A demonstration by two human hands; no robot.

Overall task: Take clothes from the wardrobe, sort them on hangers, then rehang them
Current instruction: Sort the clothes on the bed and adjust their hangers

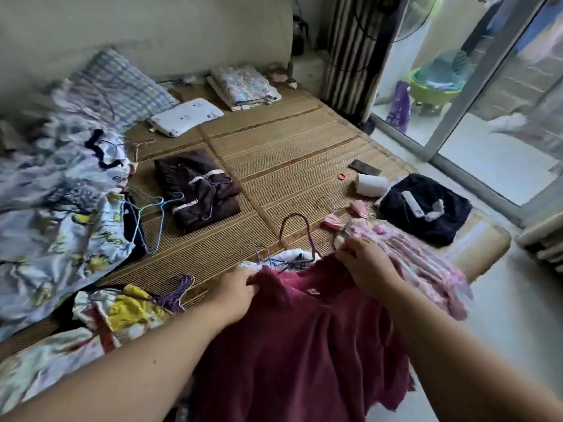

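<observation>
A maroon fuzzy top point(304, 336) hangs in front of me over the near edge of the bed. My left hand point(236, 295) grips its left shoulder at the collar. My right hand point(370, 266) holds its right shoulder. A purple wire hanger point(297, 229) sticks its hook up just behind the collar. A pink frilly garment point(426, 263) lies under and to the right of my right hand. A folded dark brown garment point(198, 190) with a hanger on it lies mid-mat. A black garment point(426, 208) sits at the right.
The bed is covered by a woven mat point(289, 141). A heap of floral clothes point(58, 202) fills the left side, with loose wire hangers point(152, 217) beside it. Pillows point(122, 86) and folded cloth point(243, 86) lie at the head. A glass door point(475, 95) stands at the right.
</observation>
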